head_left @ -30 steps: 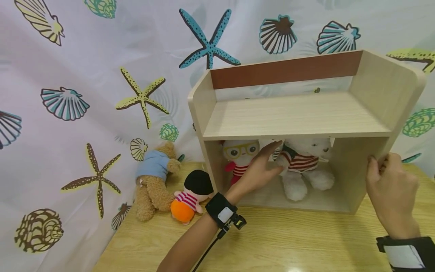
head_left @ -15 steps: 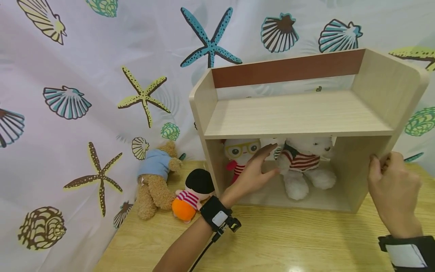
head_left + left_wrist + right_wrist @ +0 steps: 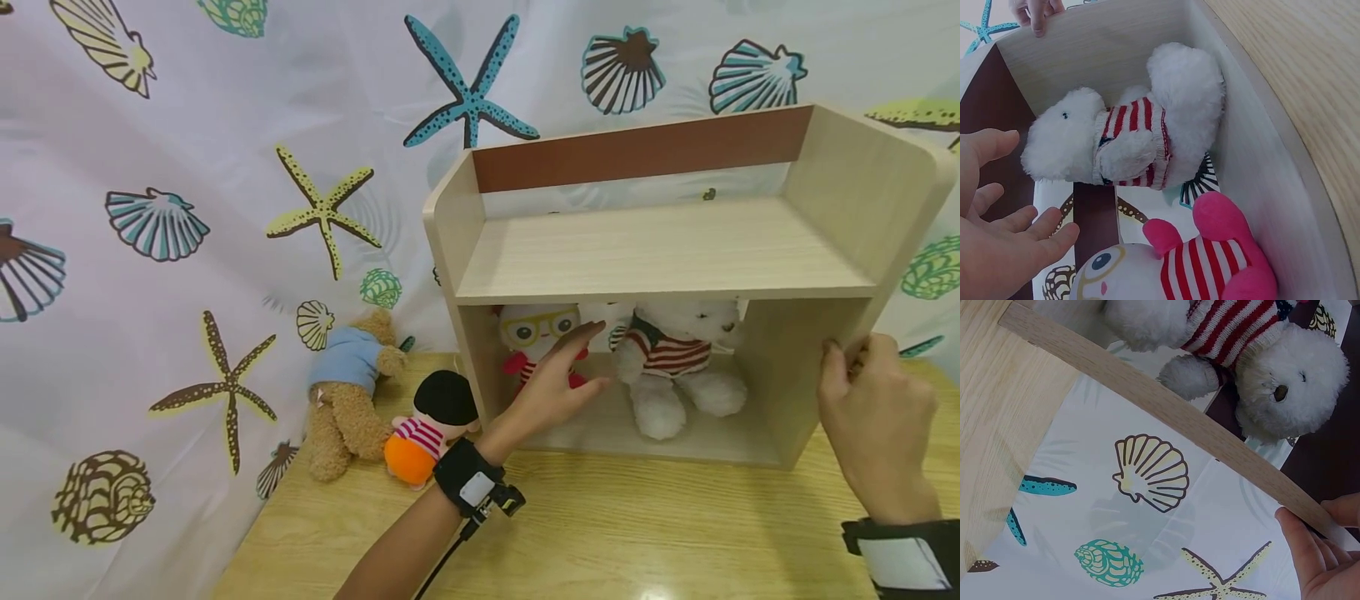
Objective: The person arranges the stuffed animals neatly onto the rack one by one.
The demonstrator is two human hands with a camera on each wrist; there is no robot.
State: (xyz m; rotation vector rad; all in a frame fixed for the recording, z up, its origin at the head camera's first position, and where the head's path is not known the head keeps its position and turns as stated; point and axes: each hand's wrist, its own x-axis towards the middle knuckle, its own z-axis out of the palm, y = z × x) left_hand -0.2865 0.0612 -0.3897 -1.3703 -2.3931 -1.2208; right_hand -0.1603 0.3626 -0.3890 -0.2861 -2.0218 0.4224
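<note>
A pale wooden shelf unit (image 3: 667, 258) stands on the table. My right hand (image 3: 881, 421) grips the front edge of its right side panel, with the thumb on one face and fingers on the other in the right wrist view. Inside the lower compartment sit a white teddy bear (image 3: 675, 357) in a red-striped top and, at the left, a pink doll (image 3: 1207, 269) with yellow glasses. My left hand (image 3: 551, 390) is in front of that doll and partly hides it in the head view. Its fingers are spread and hold nothing; the left wrist view shows it apart from both toys.
Left of the shelf, a brown teddy bear (image 3: 345, 392) in a blue top leans by the curtain (image 3: 187, 100). Beside it lies a small doll (image 3: 431, 429) with black hair and orange bottoms, close to the shelf's left panel. Bare wooden table (image 3: 637, 517) lies in front.
My left hand has drawn back a little, left and away from the white teddy bear, uncovering more of the pink doll. My right hand keeps its grip on the panel. The head view has shifted slightly.
</note>
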